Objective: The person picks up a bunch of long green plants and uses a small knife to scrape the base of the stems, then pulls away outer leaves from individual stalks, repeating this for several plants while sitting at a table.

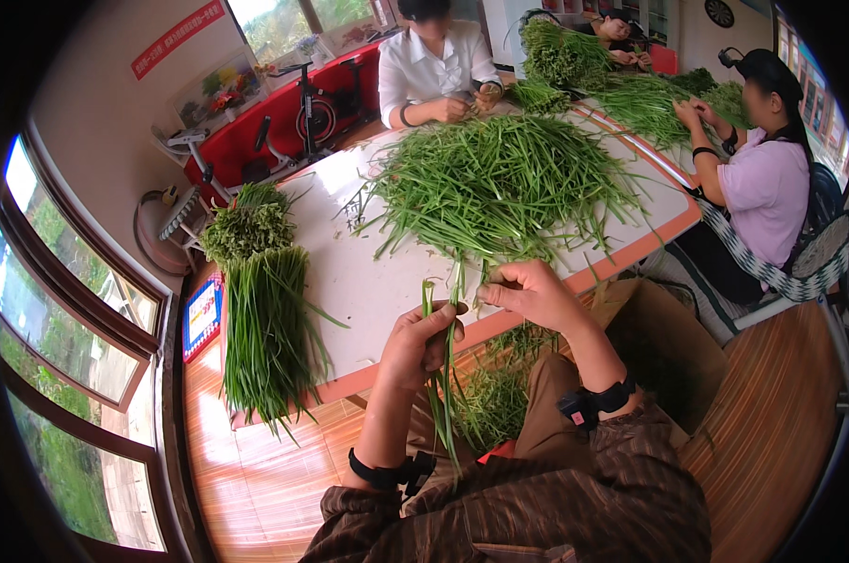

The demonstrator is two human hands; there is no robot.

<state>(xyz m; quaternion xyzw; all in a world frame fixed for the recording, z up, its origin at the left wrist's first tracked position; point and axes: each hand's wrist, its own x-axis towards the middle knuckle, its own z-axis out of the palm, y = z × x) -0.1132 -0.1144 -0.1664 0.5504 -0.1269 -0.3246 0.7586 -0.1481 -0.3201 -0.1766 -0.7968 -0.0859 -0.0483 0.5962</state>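
Note:
My left hand point(424, 341) is closed around a few long green leaf stalks point(442, 401), which look like garlic chives. Their pale cut ends rise above my thumb and the leaves hang toward my lap. My right hand point(530, 292) is just right of these ends, thumb and fingertips close together. A thin green strand passes by those fingertips; whether they grip it is unclear. Beyond both hands, a large loose heap of the same leaves point(502, 186) covers much of the white tabletop point(340, 295). At the left lies a neat bundle of leaves point(266, 331) with budded tops point(248, 232).
Below the table edge sit leaf trimmings point(495, 401) and an open cardboard box point(650, 352). A person in white point(435, 77) works across the table. Another in pink point(762, 169) sits right, on a chair point(818, 260); a third is at the back. Windows point(80, 352) line the left.

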